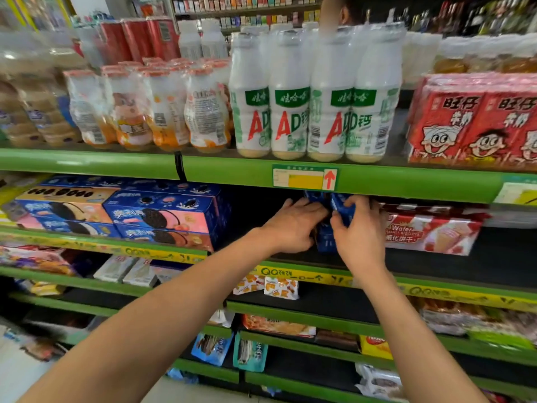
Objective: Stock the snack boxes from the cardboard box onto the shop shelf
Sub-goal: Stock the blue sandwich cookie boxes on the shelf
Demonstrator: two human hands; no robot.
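Both hands are reaching deep into the gap on the shop shelf (pixel 436 274). The left hand (pixel 293 225) is lying with fingers fairly straight against the left side of the blue snack boxes (pixel 343 210), while the right hand (pixel 359 228) is curling its fingers and thumb round the right-hand box, pinching its edge. The boxes are standing between the two hands, upright or slightly tilted; how many there are is hard to tell, since the hands and the green shelf lip above are hiding much of them.

To do this step well, I judge the hands should be squaring the boxes together, pushing them back until they are sitting flat on the dark shelf board, faces forward, before letting go. Releasing too soon could be letting a tilted box topple.

Just to the right of the right hand, a red wafer pack (pixel 430 234) is lying on the same shelf. Well to the left of the left hand, stacked cookie boxes (pixel 162 213) are filling that shelf. The cardboard box is not in view.
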